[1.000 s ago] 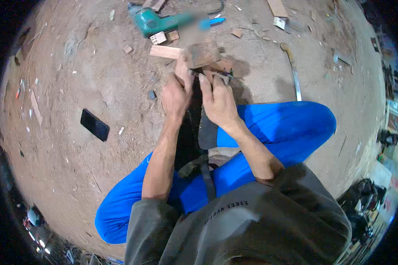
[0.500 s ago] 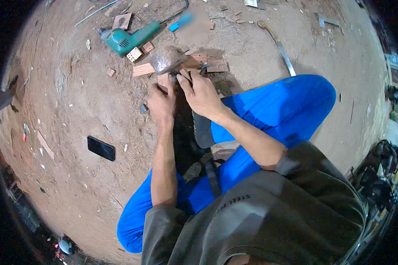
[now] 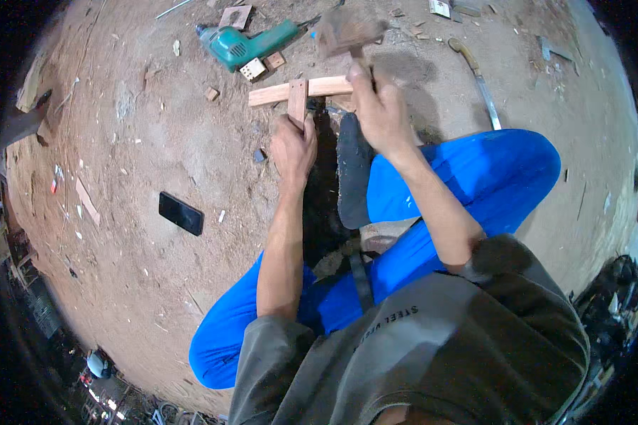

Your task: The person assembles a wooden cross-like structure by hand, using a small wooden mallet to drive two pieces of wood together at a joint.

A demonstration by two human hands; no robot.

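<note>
My left hand (image 3: 293, 150) grips the near end of a short flat wooden piece (image 3: 298, 98) with small holes at its far end. That end meets a longer pale wood strip (image 3: 266, 94) running sideways, and the two form a T shape. My right hand (image 3: 384, 117) is closed round the handle of a mallet (image 3: 349, 34). The mallet's blurred, brownish head is raised above and right of the joined wood. Part of the strip's right end is hidden behind my right hand.
Beyond the wood lie a green power drill (image 3: 244, 47) and small drilled blocks (image 3: 252, 69). A curved-handled saw or blade (image 3: 478, 79) lies right, near my blue-trousered knee. To the left are a black phone (image 3: 181, 213) and wood scraps (image 3: 87, 201) on the dirt floor.
The mallet has gone from low over the wood to raised at the upper right, with my right hand moving up. The wood joint now shows. The whole view has shifted somewhat.
</note>
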